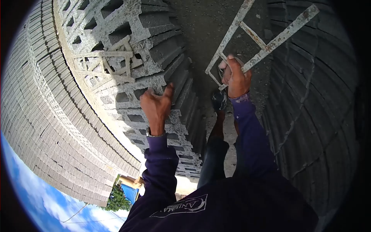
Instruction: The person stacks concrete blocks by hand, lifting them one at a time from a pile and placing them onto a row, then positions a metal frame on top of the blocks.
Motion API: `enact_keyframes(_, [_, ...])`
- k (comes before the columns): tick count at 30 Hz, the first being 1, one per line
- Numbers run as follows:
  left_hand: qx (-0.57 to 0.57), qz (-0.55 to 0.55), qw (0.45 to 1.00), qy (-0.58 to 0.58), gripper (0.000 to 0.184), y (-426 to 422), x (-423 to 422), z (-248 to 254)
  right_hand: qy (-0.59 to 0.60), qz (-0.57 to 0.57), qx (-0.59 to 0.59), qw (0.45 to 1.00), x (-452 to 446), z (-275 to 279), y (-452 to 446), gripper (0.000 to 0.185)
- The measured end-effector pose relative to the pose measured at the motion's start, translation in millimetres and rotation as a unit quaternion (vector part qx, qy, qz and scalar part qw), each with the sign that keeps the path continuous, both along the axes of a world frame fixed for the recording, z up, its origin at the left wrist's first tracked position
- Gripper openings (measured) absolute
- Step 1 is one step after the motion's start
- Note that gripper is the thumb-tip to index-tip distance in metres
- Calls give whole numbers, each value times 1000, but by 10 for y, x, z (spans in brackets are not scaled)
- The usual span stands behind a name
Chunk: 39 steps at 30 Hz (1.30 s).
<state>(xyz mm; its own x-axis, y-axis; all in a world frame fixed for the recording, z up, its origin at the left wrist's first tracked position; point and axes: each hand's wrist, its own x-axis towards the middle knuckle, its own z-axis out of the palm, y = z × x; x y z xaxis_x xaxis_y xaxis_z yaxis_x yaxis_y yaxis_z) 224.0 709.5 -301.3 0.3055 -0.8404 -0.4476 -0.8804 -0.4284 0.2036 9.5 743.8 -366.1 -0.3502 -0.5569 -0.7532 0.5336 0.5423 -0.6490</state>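
Observation:
My left hand [156, 105] is on top of a stack of grey hollow concrete blocks [160, 79]. Its fingers curl down into a block's hole and the thumb lies near the block's edge, so it grips the block there. My right hand [237, 79] is closed around a bar of a welded metal frame [253, 36], whitish and speckled with rust. That frame is held over the narrow passage, its long bars pointing away from me. More pale metal frames [126, 63] lie on the block stack, beyond and left of my left hand.
A tall wall of stacked blocks [309, 96] rises close on my right. Another long block stack [69, 116] stands at the far left. Between the near stacks runs a dirt passage [205, 23], where my shoe [219, 101] shows.

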Motion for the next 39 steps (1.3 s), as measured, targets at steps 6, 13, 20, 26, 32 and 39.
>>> enact_keyframes(6, [96, 15, 995, -12, 55, -70, 6, 143, -58, -54, 31, 996, -15, 34, -58, 37])
enact_keyframes(13, [99, 29, 994, -27, 54, -134, -52, 91, -12, -5, 94, 996, -34, -139, 46, 37])
enact_keyframes(20, [9, -15, 1000, -5, 56, -31, -4, 6, 4, -90, 92, 992, -115, -1088, -105, 32])
enact_keyframes(26, [56, 6, 998, -11, 56, -90, -11, 25, -36, -195, 186, 962, 250, -1707, -530, 34])
enact_keyframes(32, [-42, 58, 975, 210, 37, 57, 424, 475, -321, -134, 59, 936, 118, -1107, -264, 35])
enact_keyframes(39, [78, 14, 994, 77, 42, -6, 343, 531, -134, -52, -48, 988, 42, -160, -330, 40])
